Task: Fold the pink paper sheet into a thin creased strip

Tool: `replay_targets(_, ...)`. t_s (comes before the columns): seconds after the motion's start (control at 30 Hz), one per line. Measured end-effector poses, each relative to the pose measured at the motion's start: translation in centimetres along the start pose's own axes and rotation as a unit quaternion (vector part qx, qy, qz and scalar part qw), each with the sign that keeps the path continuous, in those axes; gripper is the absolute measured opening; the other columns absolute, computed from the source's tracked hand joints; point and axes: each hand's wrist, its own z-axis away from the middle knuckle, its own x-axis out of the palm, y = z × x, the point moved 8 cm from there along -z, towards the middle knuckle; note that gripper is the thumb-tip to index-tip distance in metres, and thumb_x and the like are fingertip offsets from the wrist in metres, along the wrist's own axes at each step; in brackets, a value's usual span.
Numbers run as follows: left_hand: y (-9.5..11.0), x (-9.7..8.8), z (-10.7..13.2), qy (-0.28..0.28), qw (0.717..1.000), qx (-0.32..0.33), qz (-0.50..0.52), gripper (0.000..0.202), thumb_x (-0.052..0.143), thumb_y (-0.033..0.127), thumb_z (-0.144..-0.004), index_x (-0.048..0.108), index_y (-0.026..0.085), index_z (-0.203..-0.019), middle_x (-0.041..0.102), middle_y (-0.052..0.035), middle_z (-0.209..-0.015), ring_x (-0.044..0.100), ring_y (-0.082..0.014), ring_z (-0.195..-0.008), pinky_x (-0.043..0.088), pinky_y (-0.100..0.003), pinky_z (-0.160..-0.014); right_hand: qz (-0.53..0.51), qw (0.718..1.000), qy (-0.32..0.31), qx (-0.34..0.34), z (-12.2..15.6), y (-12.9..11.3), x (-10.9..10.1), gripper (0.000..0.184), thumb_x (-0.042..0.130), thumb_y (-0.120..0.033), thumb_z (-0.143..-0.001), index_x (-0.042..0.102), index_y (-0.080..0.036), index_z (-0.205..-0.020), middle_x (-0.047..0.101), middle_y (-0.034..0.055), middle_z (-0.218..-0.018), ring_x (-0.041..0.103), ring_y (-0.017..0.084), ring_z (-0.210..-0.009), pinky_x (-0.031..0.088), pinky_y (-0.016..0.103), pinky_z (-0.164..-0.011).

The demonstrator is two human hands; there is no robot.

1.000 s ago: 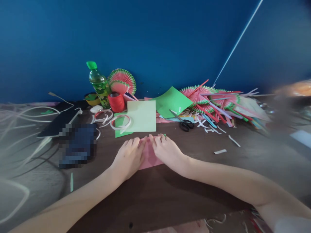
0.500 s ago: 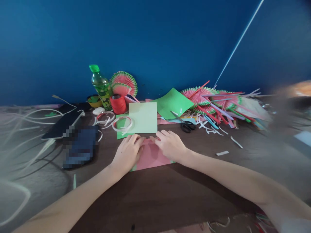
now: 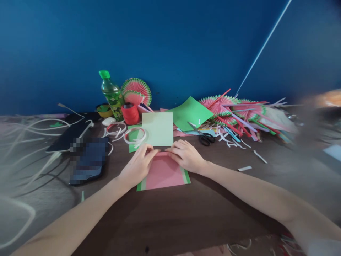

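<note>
1. At the near middle of the table (image 3: pixel 186 213), my left hand (image 3: pixel 137 165) and right hand (image 3: pixel 188 156) both rest on the far edge of the pink sheet with green side strips (image 3: pixel 163 175), fingertips pinching down on it and almost meeting at the centre.
2. I judge this to be the start of a pleat: the far edge is being pressed or turned over. The next move calls for even pressure along the whole edge, so the crease runs straight.
3. The sheet lies flat, reaching from under my hands toward me.
4. Just beyond my fingers lies a pale green sheet (image 3: pixel 158 128), with rings of tape (image 3: pixel 134 136) to its left.
5. Farther right are scissors (image 3: pixel 206 138), a green sheet (image 3: pixel 190 112) and a heap of folded fans (image 3: pixel 234 110).
6. Far left stand a green bottle (image 3: pixel 111 94) and a red spool (image 3: pixel 130 113).
</note>
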Motion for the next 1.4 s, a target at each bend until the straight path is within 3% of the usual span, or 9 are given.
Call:
replay_targets(0.23,0.2,-0.1,-0.2,-0.017,0.999,0.009,0.038,0.034,0.032,0.014,-0.089,0.052,0.017,-0.116,0.052,-0.009,-0.102,0.047,-0.0194,-0.095,0.041,-0.038,-0.088,0.036,0.999,-0.007,-0.036,0.1,-0.7,-0.2,0.029,0.038,-0.027,-0.091,0.063,-0.016,-0.1,0.055,0.005,-0.081,0.044,0.017,-0.077,0.031,0.029,-0.068)
replay_targets(0.4,0.0,-0.3,-0.5,-0.011,0.999,0.033,-0.026,0.032,0.032,0.016,-0.09,0.058,0.015,-0.107,0.058,-0.0073,-0.089,0.048,-0.0195,-0.086,0.041,-0.036,-0.083,0.052,0.998,-0.001,-0.041,0.1,-0.7,-0.3,0.024,0.042,-0.017,-0.087,0.063,-0.015,-0.098,0.053,0.0062,-0.084,0.043,0.016,-0.078,0.033,0.028,-0.07)
replay_targets(0.57,1.1,-4.0,0.1,0.125,0.978,0.057,-0.156,0.02,0.044,0.018,-0.087,0.062,0.02,-0.094,0.061,-0.0052,-0.084,0.05,-0.0187,-0.083,0.039,-0.032,-0.072,0.115,0.989,0.08,-0.048,0.3,-1.1,-2.5,0.034,0.036,-0.015,-0.09,0.059,-0.027,-0.113,0.055,0.0056,-0.088,0.044,0.017,-0.083,0.031,0.029,-0.074)
replay_targets(0.73,2.7,-6.7,1.5,0.232,0.943,0.097,-0.218,0.018,0.052,0.015,-0.083,0.061,0.024,-0.094,0.059,-0.0033,-0.081,0.052,-0.018,-0.084,0.036,-0.033,-0.076,0.152,0.978,0.132,-0.053,0.8,-1.5,-3.8,0.034,0.039,-0.021,-0.092,0.056,-0.039,-0.115,0.056,0.0018,-0.087,0.045,0.016,-0.091,0.027,0.03,-0.083)
replay_targets(0.8,2.4,-6.1,1.1,0.214,0.945,0.089,-0.231,0.016,0.05,0.015,-0.083,0.061,0.023,-0.092,0.06,-0.0035,-0.081,0.052,-0.0182,-0.082,0.036,-0.033,-0.075,0.147,0.979,0.125,-0.07,0.8,-1.5,-3.4,0.035,0.038,-0.018,-0.092,0.055,-0.036,-0.117,0.057,0.0022,-0.09,0.046,0.015,-0.091,0.028,0.03,-0.083)
replay_targets(0.9,0.8,-3.6,0.0,0.124,0.968,0.069,-0.205,0.017,0.044,0.016,-0.086,0.06,0.019,-0.085,0.06,-0.0052,-0.084,0.052,-0.0187,-0.08,0.037,-0.032,-0.072,0.111,0.984,0.091,-0.109,0.5,-1.1,-2.2,0.037,0.037,-0.013,-0.09,0.055,-0.027,-0.118,0.058,0.0045,-0.092,0.047,0.016,-0.088,0.033,0.03,-0.077)
replay_targets(1.07,-2.1,-0.3,-0.7,-0.022,1.0,0.001,-0.02,0.021,0.043,0.031,-0.088,0.056,0.016,-0.081,0.057,-0.0049,-0.083,0.052,-0.0179,-0.081,0.042,-0.029,-0.072,0.012,0.993,0.024,-0.115,-0.1,0.2,-0.4,0.025,0.042,-0.016,-0.089,0.062,-0.014,-0.104,0.061,0.0075,-0.09,0.051,0.017,-0.084,0.038,0.029,-0.077)
replay_targets(1.27,-4.0,0.4,-0.9,-0.077,0.974,-0.095,0.19,0.024,0.044,0.035,-0.085,0.057,0.017,-0.077,0.061,-0.0021,-0.08,0.055,-0.0163,-0.078,0.043,-0.027,-0.072,-0.119,0.989,0.051,-0.071,-0.3,1.1,-0.6,0.014,0.052,-0.019,-0.085,0.065,-0.015,-0.083,0.065,0.0053,-0.081,0.055,0.016,-0.079,0.041,0.027,-0.074)
replay_targets(1.4,-4.7,0.7,-0.9,-0.094,0.952,-0.143,0.254,0.024,0.045,0.037,-0.082,0.059,0.017,-0.084,0.064,-0.003,-0.088,0.057,-0.018,-0.083,0.043,-0.027,-0.075,-0.247,0.967,0.047,0.024,-0.6,2.7,-0.4,0.009,0.058,-0.012,-0.08,0.066,-0.015,-0.079,0.066,0.0036,-0.077,0.057,0.013,-0.07,0.043,0.022,-0.065)
